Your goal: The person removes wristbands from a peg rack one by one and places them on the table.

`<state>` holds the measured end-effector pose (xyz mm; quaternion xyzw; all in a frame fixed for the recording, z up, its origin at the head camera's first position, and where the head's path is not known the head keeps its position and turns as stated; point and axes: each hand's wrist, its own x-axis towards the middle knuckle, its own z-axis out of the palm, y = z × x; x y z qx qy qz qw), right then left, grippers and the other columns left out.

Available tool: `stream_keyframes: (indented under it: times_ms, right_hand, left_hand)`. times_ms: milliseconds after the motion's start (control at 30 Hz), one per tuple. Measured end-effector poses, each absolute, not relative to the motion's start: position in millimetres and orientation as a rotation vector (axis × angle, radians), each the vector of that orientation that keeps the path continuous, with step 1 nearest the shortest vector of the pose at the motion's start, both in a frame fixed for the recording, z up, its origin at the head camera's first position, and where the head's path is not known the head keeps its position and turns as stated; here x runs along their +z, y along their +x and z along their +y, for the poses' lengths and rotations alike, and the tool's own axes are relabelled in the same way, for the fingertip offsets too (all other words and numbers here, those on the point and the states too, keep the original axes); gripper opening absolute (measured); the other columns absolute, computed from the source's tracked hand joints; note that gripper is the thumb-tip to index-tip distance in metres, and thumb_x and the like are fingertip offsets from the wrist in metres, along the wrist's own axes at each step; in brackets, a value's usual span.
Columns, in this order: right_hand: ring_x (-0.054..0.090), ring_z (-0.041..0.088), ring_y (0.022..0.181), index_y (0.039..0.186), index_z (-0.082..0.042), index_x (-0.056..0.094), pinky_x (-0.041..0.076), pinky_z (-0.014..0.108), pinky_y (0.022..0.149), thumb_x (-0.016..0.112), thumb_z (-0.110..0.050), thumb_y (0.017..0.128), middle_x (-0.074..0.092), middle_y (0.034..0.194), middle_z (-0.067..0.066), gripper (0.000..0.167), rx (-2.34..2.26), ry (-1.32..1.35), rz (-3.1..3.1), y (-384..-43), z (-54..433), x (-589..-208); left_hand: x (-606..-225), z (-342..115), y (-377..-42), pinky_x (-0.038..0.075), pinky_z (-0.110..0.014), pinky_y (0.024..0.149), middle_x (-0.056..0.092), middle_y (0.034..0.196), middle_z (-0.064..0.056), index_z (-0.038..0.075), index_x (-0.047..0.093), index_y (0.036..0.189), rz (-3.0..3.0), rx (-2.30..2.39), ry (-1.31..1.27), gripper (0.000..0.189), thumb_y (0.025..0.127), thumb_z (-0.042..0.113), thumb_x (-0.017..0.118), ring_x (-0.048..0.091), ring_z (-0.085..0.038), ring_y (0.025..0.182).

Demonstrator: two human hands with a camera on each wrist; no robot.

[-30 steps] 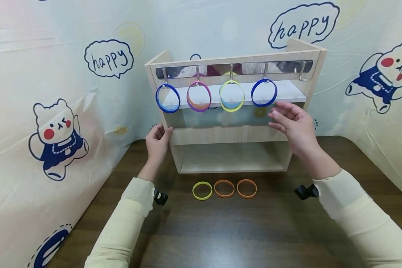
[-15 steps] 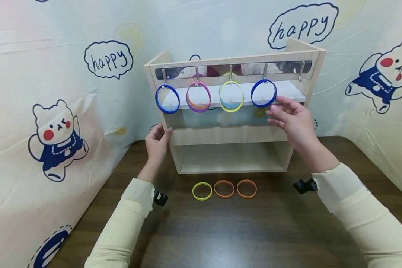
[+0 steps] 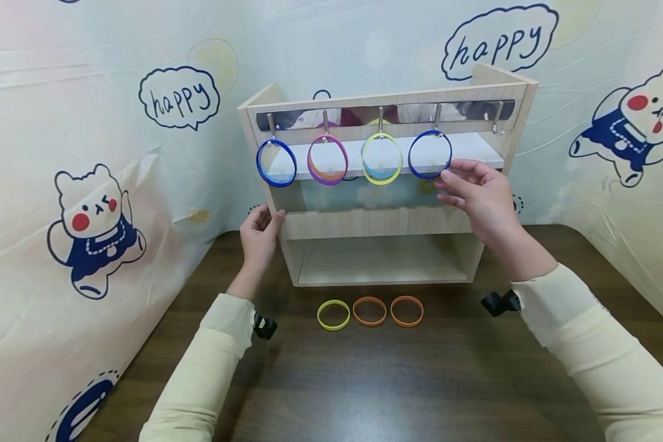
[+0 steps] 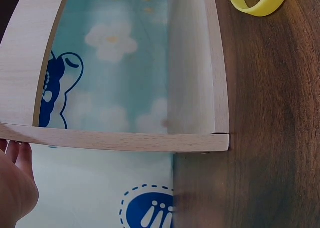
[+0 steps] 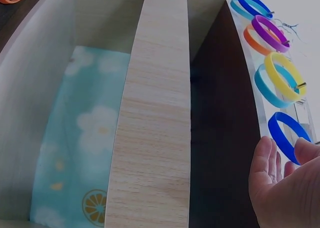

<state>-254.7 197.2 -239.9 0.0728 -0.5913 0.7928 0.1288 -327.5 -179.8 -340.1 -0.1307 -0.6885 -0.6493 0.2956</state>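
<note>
A dark blue silicone wristband (image 3: 430,176) hangs from the fourth hook of a small wooden shelf (image 3: 376,222). My right hand (image 3: 488,199) pinches its lower right edge, the thumb in front and the other fingers behind. On the shelf's left side panel, my left hand (image 3: 258,236) holds on, its thumb at the front edge and its fingers (image 4: 22,155) along the outer face. Further wristbands hang in pairs to the left: blue with light blue (image 3: 277,182), purple with orange (image 3: 328,181), and yellow with light blue (image 3: 383,181).
The fifth hook (image 3: 498,120), at the right end of the metal strip, bears no band. In front of the shelf, a yellow wristband (image 3: 333,328) and two orange ones (image 3: 369,324) lie in a row on the dark wooden table (image 3: 364,387). Printed cloth (image 3: 105,37) surrounds the table.
My right hand has moved slightly left and up to the dark blue wristband, which has swung a little left and turned on its hook. The left hand stays on the side panel.
</note>
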Motion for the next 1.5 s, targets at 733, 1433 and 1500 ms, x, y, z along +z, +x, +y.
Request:
stream_keyframes:
  times_ms: [733, 1433, 1500]
  right_hand:
    - [0.07, 0.017, 0.082, 0.121, 0.008, 0.054, 0.057, 0.028, 0.07, 0.072, -0.005, 0.086, 0.07, 0.101, 0.012, 0.042, 2.348, 0.245, -1.625, -252, 195, -232]
    - [0.071, 0.023, 0.085, 0.122, 0.006, 0.054, 0.056, 0.031, 0.073, 0.078, -0.007, 0.08, 0.069, 0.101, 0.014, 0.051, 2.42, 0.29, -1.496, -235, 203, -214]
    - [0.071, 0.024, 0.086, 0.123, 0.006, 0.054, 0.056, 0.031, 0.074, 0.078, -0.008, 0.079, 0.069, 0.102, 0.015, 0.052, 2.415, 0.299, -1.499, -231, 204, -213]
  left_hand:
    - [-347, -182, -335, 0.053, -0.026, 0.083, 0.068, 0.111, -0.011, 0.002, 0.066, 0.117, -1.825, -1.728, -0.348, 0.033, 0.091, 0.022, 0.07, 0.064, -0.018, 0.096]
    - [-324, -174, -309, 0.052, -0.024, 0.082, 0.067, 0.111, -0.016, -0.005, 0.065, 0.116, -1.854, -1.747, -0.346, 0.028, 0.091, 0.01, 0.067, 0.064, -0.014, 0.093]
    - [-324, -174, -309, 0.052, -0.024, 0.082, 0.067, 0.111, -0.017, -0.005, 0.065, 0.116, -1.855, -1.745, -0.345, 0.029, 0.091, 0.01, 0.067, 0.064, -0.014, 0.093]
